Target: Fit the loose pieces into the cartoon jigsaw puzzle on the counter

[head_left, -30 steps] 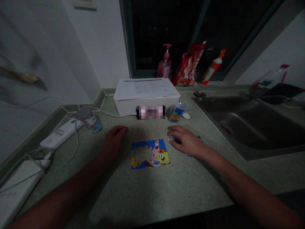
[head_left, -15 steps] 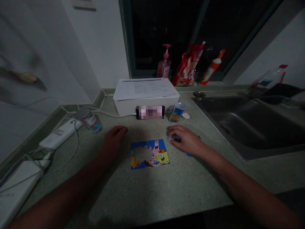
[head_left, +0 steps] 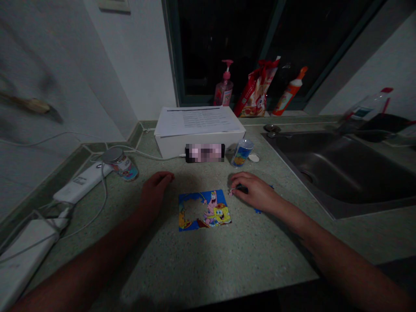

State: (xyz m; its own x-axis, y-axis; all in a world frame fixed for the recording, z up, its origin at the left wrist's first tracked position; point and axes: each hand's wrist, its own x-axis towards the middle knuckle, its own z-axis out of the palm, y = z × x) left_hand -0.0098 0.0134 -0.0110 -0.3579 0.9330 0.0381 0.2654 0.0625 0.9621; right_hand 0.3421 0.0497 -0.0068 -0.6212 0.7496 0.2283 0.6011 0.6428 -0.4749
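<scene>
A small cartoon jigsaw puzzle (head_left: 204, 210) lies on the green speckled counter (head_left: 208, 260), with a gap in its left middle. My left hand (head_left: 155, 188) rests on the counter just left of the puzzle, fingers loosely curled, holding nothing. My right hand (head_left: 251, 190) lies to the right of the puzzle over loose puzzle pieces (head_left: 260, 210), its fingertips pinching a small pinkish piece (head_left: 232, 191).
Behind the puzzle stand a phone (head_left: 205, 153), a white box (head_left: 198, 129) with papers, a small open cup (head_left: 242, 152) and its lid (head_left: 254, 158). A tin can (head_left: 121, 164), power strip (head_left: 81, 183) and cables are at left. A steel sink (head_left: 344, 169) is at right.
My right hand's fingers have shifted slightly among the loose pieces and closed on a small piece. The left hand has stayed still.
</scene>
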